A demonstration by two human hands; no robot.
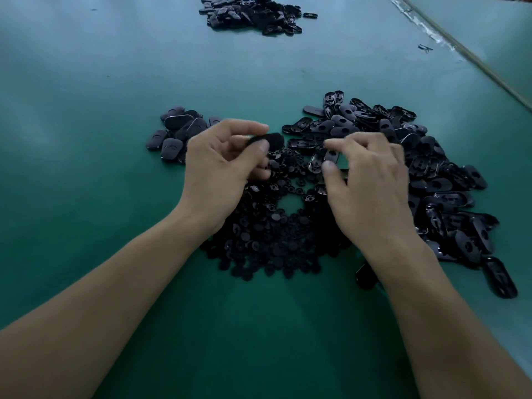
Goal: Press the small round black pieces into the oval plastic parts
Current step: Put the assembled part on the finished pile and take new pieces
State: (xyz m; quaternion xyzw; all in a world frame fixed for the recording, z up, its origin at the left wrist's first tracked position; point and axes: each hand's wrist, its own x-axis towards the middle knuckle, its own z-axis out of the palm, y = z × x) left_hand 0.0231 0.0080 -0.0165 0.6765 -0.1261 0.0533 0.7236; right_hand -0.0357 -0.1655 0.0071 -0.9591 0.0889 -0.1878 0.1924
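A heap of small round black pieces [267, 237] lies on the green table [86, 168] right in front of me. My left hand [221, 168] pinches a blurred black oval part [270, 140] between thumb and fingers, above the heap's far edge. My right hand [368, 180] pinches another oval part [331, 156] with a hole in it, at the left edge of a big pile of oval parts [417, 168]. Whether either hand also holds a round piece is hidden.
A smaller group of oval parts [175, 133] lies to the left, beyond my left hand. Another dark pile [253, 14] sits far back on the table. The table's right edge [460, 50] runs diagonally, with one stray piece [425, 47] near it.
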